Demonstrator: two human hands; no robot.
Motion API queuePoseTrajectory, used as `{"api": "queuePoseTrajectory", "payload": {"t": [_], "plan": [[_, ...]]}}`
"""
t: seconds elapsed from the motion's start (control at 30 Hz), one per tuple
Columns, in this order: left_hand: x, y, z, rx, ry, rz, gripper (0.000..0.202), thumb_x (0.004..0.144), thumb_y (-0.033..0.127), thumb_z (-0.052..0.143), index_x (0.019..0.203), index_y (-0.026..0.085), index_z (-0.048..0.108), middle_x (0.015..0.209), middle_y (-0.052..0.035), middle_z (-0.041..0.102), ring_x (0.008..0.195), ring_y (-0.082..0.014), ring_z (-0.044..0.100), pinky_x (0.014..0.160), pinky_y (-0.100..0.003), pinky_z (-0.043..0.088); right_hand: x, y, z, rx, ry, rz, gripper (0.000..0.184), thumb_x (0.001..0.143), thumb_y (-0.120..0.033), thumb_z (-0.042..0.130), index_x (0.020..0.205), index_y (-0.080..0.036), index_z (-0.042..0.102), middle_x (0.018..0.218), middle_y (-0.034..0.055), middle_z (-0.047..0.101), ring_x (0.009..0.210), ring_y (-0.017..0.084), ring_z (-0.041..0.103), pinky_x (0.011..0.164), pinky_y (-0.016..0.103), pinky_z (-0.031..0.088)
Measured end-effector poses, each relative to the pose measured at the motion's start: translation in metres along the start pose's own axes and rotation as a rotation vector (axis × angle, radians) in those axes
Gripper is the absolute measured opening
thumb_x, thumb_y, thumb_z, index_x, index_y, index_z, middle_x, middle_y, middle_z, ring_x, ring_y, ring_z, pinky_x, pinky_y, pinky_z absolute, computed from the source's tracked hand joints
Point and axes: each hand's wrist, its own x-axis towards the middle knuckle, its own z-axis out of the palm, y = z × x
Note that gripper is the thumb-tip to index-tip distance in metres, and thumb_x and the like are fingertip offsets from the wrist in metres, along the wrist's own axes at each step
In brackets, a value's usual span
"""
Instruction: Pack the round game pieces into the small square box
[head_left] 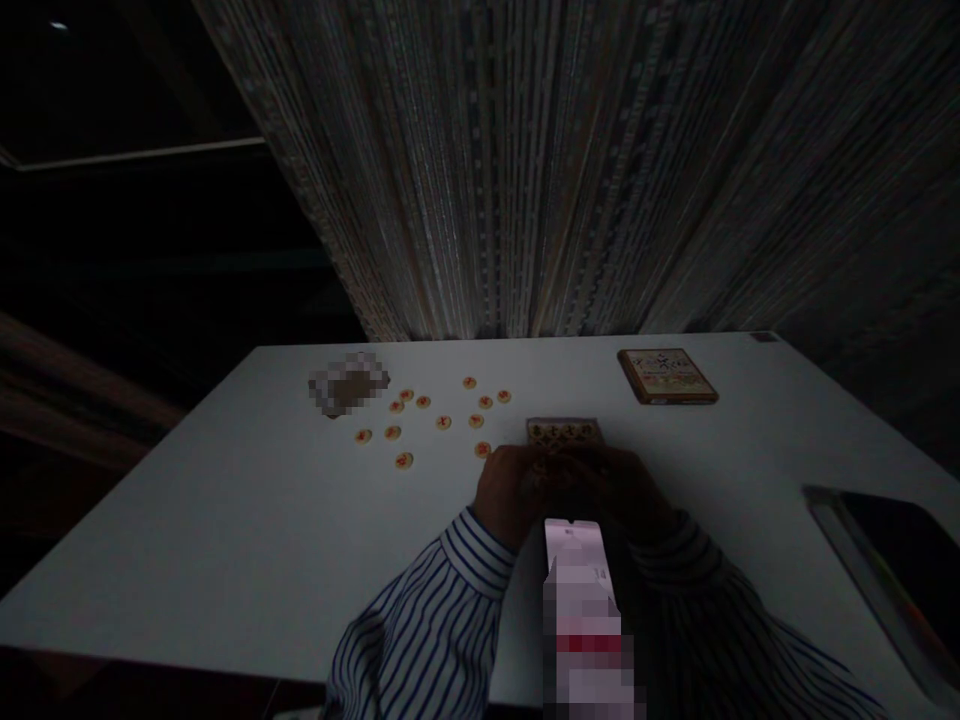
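Note:
A small tray of Chinese chess pieces lies in front of me on the white table, its far rows of round pieces showing. My left hand is at its near left side, the fingers curled inward. From the right, my right hand reaches over the near part of the tray, fingers bent towards the left hand. Shadow hides the fingertips and whatever is between them. One loose chess piece with a red mark lies just beyond my left hand. More loose pieces are scattered to the left.
A lit phone lies between my forearms. At the back right is a flat printed box; a blurred-out item lies at the back left. A dark device rests by the right edge. Behind the white table hang string curtains.

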Motion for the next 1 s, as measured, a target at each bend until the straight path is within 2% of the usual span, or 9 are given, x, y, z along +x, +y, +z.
{"api": "queuePoseTrajectory", "payload": {"t": [0.17, 0.33, 0.5, 0.67, 0.8, 1.0], "plan": [[-0.001, -0.003, 0.0, -0.163, 0.001, -0.159, 0.018, 0.082, 0.02, 0.049, 0.093, 0.018, 0.063, 0.087, -0.006, 0.068, 0.076, -0.0147, 0.061, 0.068, -0.028, 0.051, -0.001, 0.002, 0.001, 0.053, 0.006, -0.055, 0.022, 0.077, -0.032, 0.052, 0.087, -0.021, 0.068, 0.086, 0.0046, 0.071, 0.077, 0.019, 0.066, 0.068, 0.033, 0.054], [0.004, 0.002, -0.002, -0.328, -0.08, -0.342, 0.016, 0.078, 0.02, 0.053, 0.084, 0.018, 0.068, 0.078, -0.0037, 0.07, 0.07, -0.0141, 0.063, 0.064, -0.025, 0.052, -0.001, 0.003, 0.003, -0.032, -0.011, -0.12, 0.024, 0.08, -0.031, 0.048, 0.087, -0.02, 0.067, 0.086, 0.0046, 0.071, 0.078, 0.017, 0.065, 0.068, 0.031, 0.053], [0.01, 0.003, -0.005, -0.493, -0.07, -0.5, 0.011, 0.071, 0.02, 0.06, 0.076, 0.017, 0.069, 0.071, -0.0033, 0.071, 0.066, -0.0146, 0.064, 0.061, -0.024, 0.053, -0.001, 0.005, 0.005, -0.138, 0.007, -0.146, 0.024, 0.082, -0.032, 0.045, 0.089, -0.02, 0.066, 0.086, 0.0048, 0.07, 0.077, 0.017, 0.065, 0.067, 0.031, 0.053], [0.012, 0.002, -0.006, -0.605, -0.037, -0.645, 0.013, 0.069, 0.023, 0.061, 0.075, 0.015, 0.069, 0.07, -0.0041, 0.07, 0.062, -0.0141, 0.063, 0.059, -0.025, 0.053, 0.0, 0.007, 0.008, -0.219, 0.04, -0.339, 0.022, 0.083, -0.028, 0.047, 0.094, -0.019, 0.064, 0.088, 0.0071, 0.068, 0.083, 0.018, 0.063, 0.071, 0.033, 0.052], [0.012, 0.002, -0.006, -0.686, -0.028, -0.711, 0.016, 0.066, 0.026, 0.063, 0.075, 0.014, 0.068, 0.071, -0.0048, 0.07, 0.065, -0.0146, 0.064, 0.061, -0.025, 0.052, 0.002, 0.013, 0.011, -0.217, 0.087, -0.522, 0.023, 0.085, -0.027, 0.046, 0.101, -0.02, 0.06, 0.089, 0.0083, 0.066, 0.083, 0.018, 0.062, 0.07, 0.035, 0.054], [0.012, 0.001, -0.004, -0.739, -0.048, -0.718, 0.016, 0.065, 0.027, 0.064, 0.074, 0.015, 0.068, 0.071, -0.005, 0.07, 0.063, -0.015, 0.063, 0.057, -0.025, 0.051, 0.002, 0.024, 0.011, -0.371, 0.085, -0.619, 0.028, 0.083, -0.027, 0.051, 0.11, -0.02, 0.056, 0.095, 0.01, 0.065, 0.087, 0.021, 0.061, 0.073, 0.039, 0.054]]}}
